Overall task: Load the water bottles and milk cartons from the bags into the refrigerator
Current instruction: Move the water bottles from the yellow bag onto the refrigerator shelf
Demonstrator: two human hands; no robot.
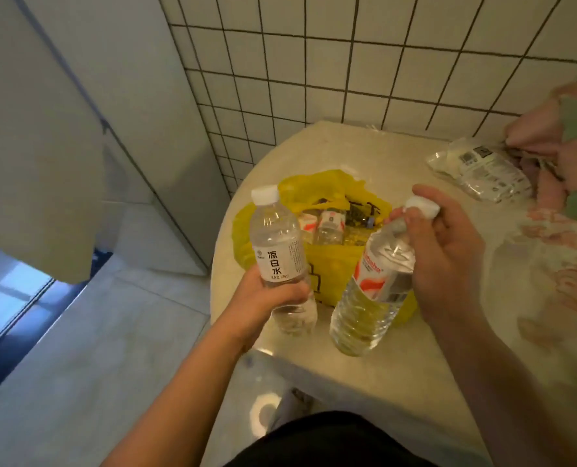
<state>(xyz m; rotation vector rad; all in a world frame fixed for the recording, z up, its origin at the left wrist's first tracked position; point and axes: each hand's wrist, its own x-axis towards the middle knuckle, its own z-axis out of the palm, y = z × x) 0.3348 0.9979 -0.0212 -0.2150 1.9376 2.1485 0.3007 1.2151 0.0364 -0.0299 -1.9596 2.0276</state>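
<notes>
My left hand [267, 299] grips the lower half of a clear water bottle [277, 244] with a white label and white cap, held upright over the table's left edge. My right hand [449, 251] pinches the white cap of a second water bottle [371, 294] with a red-and-white label, which hangs tilted just above the table. Behind both stands an open yellow plastic bag [327, 267] with more bottles [329, 225] showing inside. The grey refrigerator [128, 96] rises at the left, one door edge near my head.
The round cream table [364, 379] stands against a white tiled wall [348, 62]. A clear plastic packet [479, 170] and pink-and-green cloth [570, 183] lie at the table's right. Grey floor tiles [88, 348] stretch to the left, and a table leg shows below.
</notes>
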